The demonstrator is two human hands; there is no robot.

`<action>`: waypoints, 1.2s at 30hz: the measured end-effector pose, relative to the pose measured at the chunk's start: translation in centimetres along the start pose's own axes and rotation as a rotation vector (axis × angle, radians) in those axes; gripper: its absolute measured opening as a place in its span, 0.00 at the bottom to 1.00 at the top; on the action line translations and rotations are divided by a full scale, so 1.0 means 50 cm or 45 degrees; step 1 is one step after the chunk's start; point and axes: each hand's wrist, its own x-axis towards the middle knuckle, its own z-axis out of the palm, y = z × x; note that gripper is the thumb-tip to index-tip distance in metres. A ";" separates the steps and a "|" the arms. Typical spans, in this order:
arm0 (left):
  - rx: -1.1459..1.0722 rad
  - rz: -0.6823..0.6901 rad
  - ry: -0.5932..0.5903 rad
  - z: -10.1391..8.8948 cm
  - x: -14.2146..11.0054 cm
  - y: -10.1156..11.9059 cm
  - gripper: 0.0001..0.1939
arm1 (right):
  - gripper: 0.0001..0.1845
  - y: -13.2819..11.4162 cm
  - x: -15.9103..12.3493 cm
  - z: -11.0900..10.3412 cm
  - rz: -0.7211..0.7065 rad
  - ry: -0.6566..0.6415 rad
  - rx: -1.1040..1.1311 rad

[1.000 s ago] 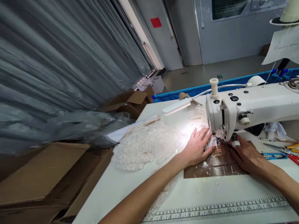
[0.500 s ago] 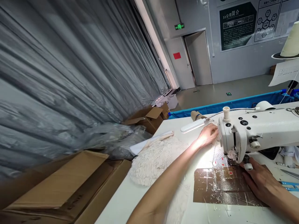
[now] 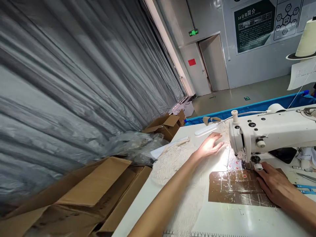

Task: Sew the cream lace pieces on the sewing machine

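A white sewing machine [image 3: 274, 130] stands on the right of the table, its needle area lit. My left hand [image 3: 209, 144] is left of the machine head, fingers spread, just over the pale table beside white lace [image 3: 225, 131], apparently holding nothing. My right hand [image 3: 276, 182] lies flat by the presser foot, its fingertips partly hidden behind the machine's knob. Beneath it is a brown, tape-covered plate [image 3: 229, 189] with small red marks near the needle. A heap of cream lace [image 3: 168, 163] spreads left of my left forearm and runs below it toward me.
Blue-handled snips [image 3: 306, 191] and a pointed metal tool [image 3: 306, 177] lie at the right. A ruler [image 3: 209, 234] runs along the near edge. Open cardboard boxes [image 3: 93, 184] stand left of the table, with clear plastic bags [image 3: 134, 144] behind. A lamp [image 3: 206, 129] reaches over the table.
My left hand has moved left, away from the machine head, and its fingers have spread. The right hand stays by the presser foot. The view has shifted slightly.
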 end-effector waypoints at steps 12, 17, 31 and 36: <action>-0.117 -0.440 -0.486 -0.110 -0.304 0.101 0.16 | 0.23 0.020 -0.011 0.012 -0.097 -0.013 -0.038; -0.064 -0.387 -0.508 -0.068 -0.328 0.131 0.12 | 0.22 0.016 -0.008 0.004 -0.080 -0.025 -0.059; -0.329 -0.130 -0.180 0.008 -0.215 0.173 0.10 | 0.16 -0.001 0.002 -0.030 0.132 -0.279 0.026; -0.383 -0.179 -0.045 0.048 -0.221 0.152 0.08 | 0.14 -0.001 0.003 -0.025 0.101 -0.269 0.029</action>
